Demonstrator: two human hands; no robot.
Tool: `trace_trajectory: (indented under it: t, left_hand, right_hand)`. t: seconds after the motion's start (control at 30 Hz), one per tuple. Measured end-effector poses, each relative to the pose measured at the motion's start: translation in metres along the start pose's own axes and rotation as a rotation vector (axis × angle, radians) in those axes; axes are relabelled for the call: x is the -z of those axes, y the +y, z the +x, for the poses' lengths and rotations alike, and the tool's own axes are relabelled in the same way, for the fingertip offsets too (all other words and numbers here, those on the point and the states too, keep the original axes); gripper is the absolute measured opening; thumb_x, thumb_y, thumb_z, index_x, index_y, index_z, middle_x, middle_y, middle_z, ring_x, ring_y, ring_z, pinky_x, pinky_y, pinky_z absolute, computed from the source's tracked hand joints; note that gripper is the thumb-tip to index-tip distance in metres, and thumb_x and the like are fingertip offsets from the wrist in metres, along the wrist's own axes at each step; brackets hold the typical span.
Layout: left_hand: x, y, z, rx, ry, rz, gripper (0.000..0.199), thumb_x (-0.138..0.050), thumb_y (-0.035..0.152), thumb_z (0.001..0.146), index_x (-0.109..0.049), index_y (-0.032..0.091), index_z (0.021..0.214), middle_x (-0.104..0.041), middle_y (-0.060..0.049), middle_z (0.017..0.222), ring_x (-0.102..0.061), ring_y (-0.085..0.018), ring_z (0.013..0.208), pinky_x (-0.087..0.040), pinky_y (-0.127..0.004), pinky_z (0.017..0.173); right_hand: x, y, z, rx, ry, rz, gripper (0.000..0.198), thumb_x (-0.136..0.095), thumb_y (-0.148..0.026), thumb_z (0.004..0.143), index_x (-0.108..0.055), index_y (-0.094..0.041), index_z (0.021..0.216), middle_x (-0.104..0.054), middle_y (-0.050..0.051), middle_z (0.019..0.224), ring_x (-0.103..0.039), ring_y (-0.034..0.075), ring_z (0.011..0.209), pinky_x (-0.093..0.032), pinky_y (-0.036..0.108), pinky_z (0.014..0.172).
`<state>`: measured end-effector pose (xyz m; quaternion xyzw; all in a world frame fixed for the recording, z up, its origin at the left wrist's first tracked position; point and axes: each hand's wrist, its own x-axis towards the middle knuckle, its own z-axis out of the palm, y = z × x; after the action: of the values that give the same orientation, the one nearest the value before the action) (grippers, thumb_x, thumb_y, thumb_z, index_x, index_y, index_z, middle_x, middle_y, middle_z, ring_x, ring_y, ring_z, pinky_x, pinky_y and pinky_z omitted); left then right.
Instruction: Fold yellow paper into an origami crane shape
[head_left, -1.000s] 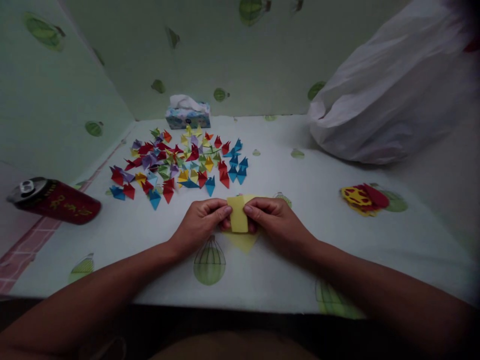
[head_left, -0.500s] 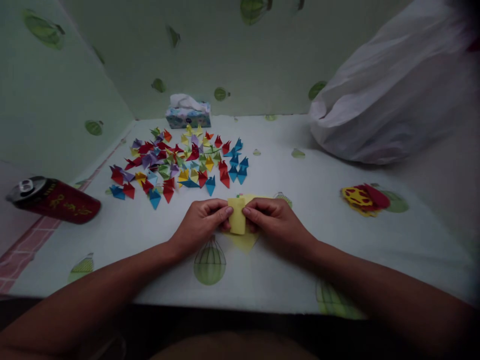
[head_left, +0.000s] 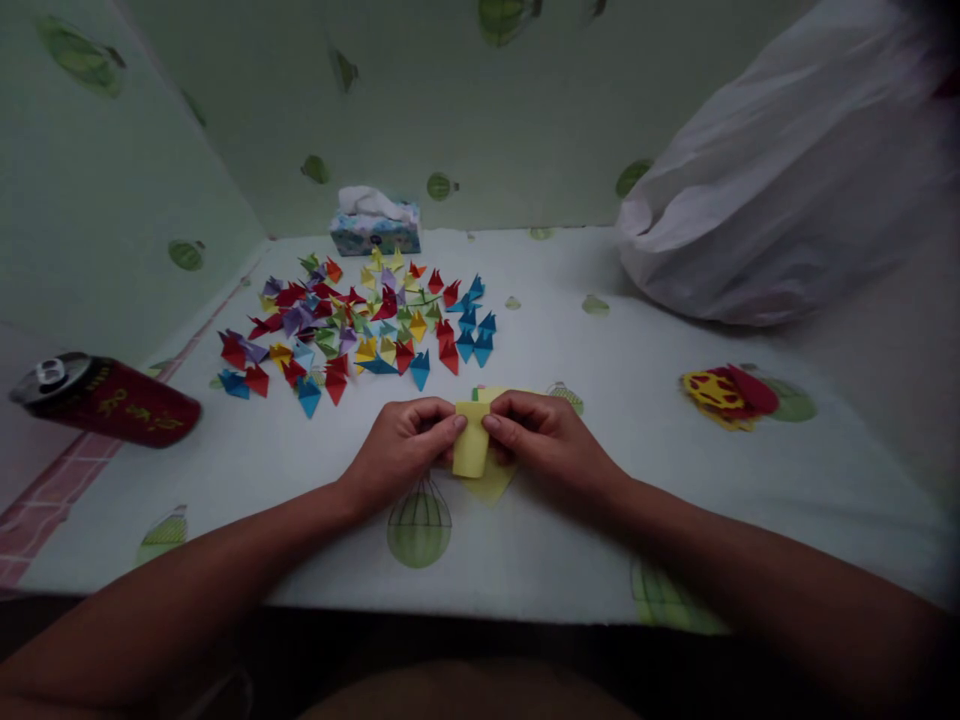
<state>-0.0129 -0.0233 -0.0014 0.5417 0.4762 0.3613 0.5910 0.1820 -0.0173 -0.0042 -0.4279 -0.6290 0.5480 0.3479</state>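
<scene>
Between my two hands is a small folded piece of yellow origami paper (head_left: 471,445), upright and a bit narrower toward its lower end. My left hand (head_left: 403,437) pinches its left edge with thumb and fingers. On the opposite edge, my right hand (head_left: 551,435) grips it the same way. Beneath and behind it, a stack of yellow paper sheets (head_left: 493,484) lies on the table, partly hidden by my hands and the folded piece. Beyond my left hand spread many folded paper cranes (head_left: 337,375) in red, blue, yellow, green and purple.
A dark red drink can (head_left: 112,398) stands at the left. At the back is a tissue box (head_left: 376,236). A large white plastic bag (head_left: 750,200) fills the back right, with a red and yellow cut-out item (head_left: 724,395) in front of it. The table's front edge (head_left: 450,608) runs below my forearms.
The yellow paper in my fingers has tilted slightly and its lower end now looks narrower and lower. Both hands keep nearly the same place and grip.
</scene>
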Motion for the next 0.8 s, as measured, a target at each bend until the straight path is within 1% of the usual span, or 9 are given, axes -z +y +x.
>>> trace_trajectory:
  t: [0.13,0.23,0.3,0.4,0.47,0.53,0.6,0.73,0.8]
  left_hand:
    - [-0.0004,0.0009,-0.0013,-0.020,-0.039,0.068,0.020,-0.069,0.031,0.080,-0.064,0.015,0.070,-0.055,0.003,0.060,-0.046,-0.008,0.053,-0.037,-0.019,0.048]
    - [-0.0005,0.0029,-0.0019,-0.038,-0.039,0.074,0.021,-0.067,0.031,0.082,-0.062,0.016,0.068,-0.053,0.004,0.058,-0.044,-0.007,0.051,-0.036,-0.019,0.047]
    - [-0.0009,0.0047,-0.0024,-0.054,-0.010,0.064,0.021,-0.066,0.031,0.082,-0.061,0.016,0.068,-0.053,0.004,0.056,-0.044,-0.007,0.050,-0.036,-0.019,0.047]
    - [-0.0022,0.0063,-0.0037,-0.101,0.065,0.079,0.023,-0.066,0.032,0.083,-0.059,0.016,0.067,-0.052,0.004,0.056,-0.044,-0.007,0.051,-0.037,-0.020,0.049]
    - [-0.0036,0.0060,-0.0047,-0.122,0.095,0.093,0.025,-0.066,0.033,0.083,-0.058,0.016,0.066,-0.052,0.004,0.056,-0.045,-0.008,0.052,-0.037,-0.020,0.050]
    - [-0.0049,0.0050,-0.0054,-0.129,0.118,0.112,0.026,-0.065,0.034,0.083,-0.057,0.017,0.065,-0.053,0.003,0.056,-0.046,-0.008,0.052,-0.037,-0.021,0.050]
    - [-0.0058,0.0039,-0.0056,-0.130,0.134,0.130,0.027,-0.065,0.033,0.083,-0.055,0.017,0.064,-0.053,0.003,0.055,-0.044,-0.008,0.051,-0.035,-0.021,0.049]
    - [-0.0054,0.0024,-0.0042,-0.090,0.134,0.091,0.025,-0.065,0.031,0.081,-0.052,0.018,0.065,-0.048,0.006,0.052,-0.039,-0.006,0.046,-0.032,-0.020,0.045]
    - [-0.0041,0.0017,-0.0029,-0.051,0.120,0.058,0.024,-0.065,0.031,0.080,-0.052,0.018,0.065,-0.048,0.006,0.052,-0.039,-0.006,0.045,-0.032,-0.020,0.045]
  right_hand:
    - [-0.0017,-0.0011,-0.0013,-0.039,-0.006,0.072,0.030,-0.065,-0.040,0.086,-0.056,-0.018,0.067,-0.056,-0.002,0.057,-0.049,0.010,0.054,-0.039,0.024,0.054]
    - [-0.0033,-0.0033,-0.0031,-0.017,0.034,0.074,0.037,-0.059,-0.043,0.090,-0.055,-0.018,0.064,-0.057,0.000,0.058,-0.051,0.011,0.055,-0.041,0.025,0.056]
    - [-0.0047,-0.0039,-0.0041,-0.013,0.039,0.109,0.038,-0.056,-0.047,0.092,-0.057,-0.018,0.068,-0.059,0.000,0.061,-0.053,0.012,0.058,-0.043,0.026,0.058]
    - [-0.0071,-0.0023,-0.0048,-0.025,-0.026,0.128,0.034,-0.063,-0.047,0.086,-0.056,-0.018,0.071,-0.058,0.000,0.068,-0.051,0.012,0.062,-0.041,0.025,0.059]
    - [-0.0085,-0.0009,-0.0051,-0.025,-0.050,0.085,0.032,-0.065,-0.044,0.084,-0.054,-0.018,0.069,-0.054,-0.001,0.068,-0.047,0.011,0.062,-0.037,0.025,0.058]
    - [-0.0093,-0.0005,-0.0053,-0.017,-0.035,0.028,0.032,-0.061,-0.041,0.086,-0.052,-0.018,0.066,-0.050,-0.002,0.066,-0.043,0.011,0.061,-0.034,0.025,0.057]
    - [-0.0096,-0.0014,-0.0054,-0.019,-0.004,0.007,0.032,-0.060,-0.039,0.087,-0.050,-0.018,0.065,-0.048,-0.002,0.064,-0.043,0.010,0.060,-0.034,0.025,0.056]
    - [-0.0089,-0.0034,-0.0055,-0.099,0.003,0.090,0.033,-0.062,-0.043,0.086,-0.048,-0.020,0.067,-0.051,-0.003,0.063,-0.050,0.011,0.056,-0.039,0.025,0.054]
    - [-0.0075,-0.0036,-0.0050,-0.109,0.015,0.075,0.032,-0.058,-0.042,0.089,-0.048,-0.020,0.068,-0.051,-0.003,0.059,-0.048,0.010,0.052,-0.037,0.024,0.052]
